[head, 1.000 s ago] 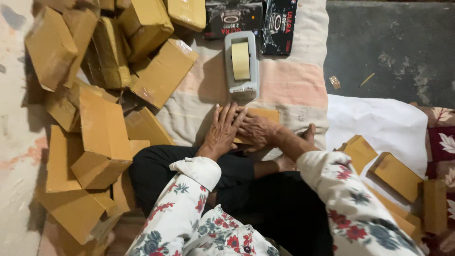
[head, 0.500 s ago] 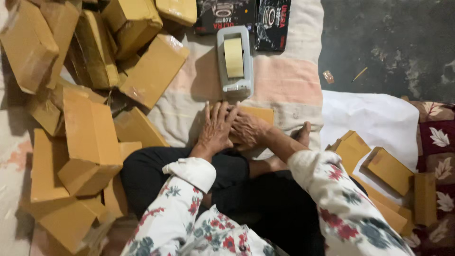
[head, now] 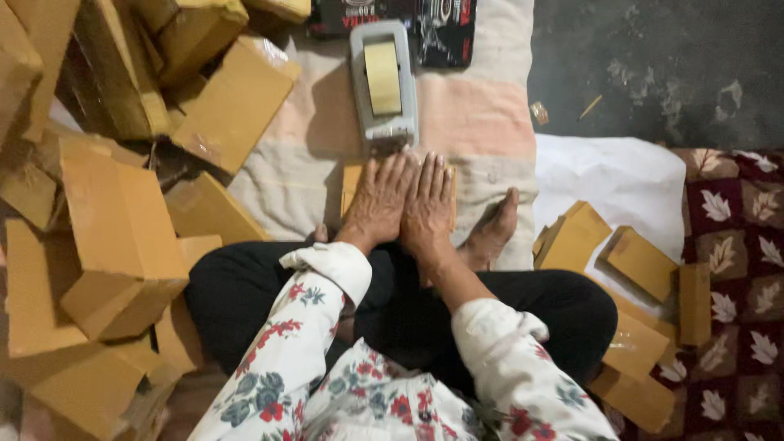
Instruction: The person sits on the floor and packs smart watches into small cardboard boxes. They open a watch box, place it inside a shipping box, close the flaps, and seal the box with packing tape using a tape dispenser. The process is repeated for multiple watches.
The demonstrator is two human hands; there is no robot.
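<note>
Left hand (head: 377, 200): flat, fingers spread, grip open, pressing on box (head: 354, 181).
Right hand (head: 426, 200): flat beside it, no longer overlapping; holds nothing.
Box: on blanket (head: 482, 114), just below tape dispenser (head: 383, 82).
Change: hands now smoothing side by side.

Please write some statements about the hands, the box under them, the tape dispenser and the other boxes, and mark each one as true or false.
1. Both hands, left hand and right hand, lie flat side by side on a small brown box. True.
2. The grey tape dispenser stands behind the person. False: it lies on the blanket just beyond the fingertips.
3. A pile of brown boxes lies on the person's left. True.
4. The right hand holds a roll of tape. False: it rests open on the box.
5. The sleeves are plain black. False: white with flowers.
</note>
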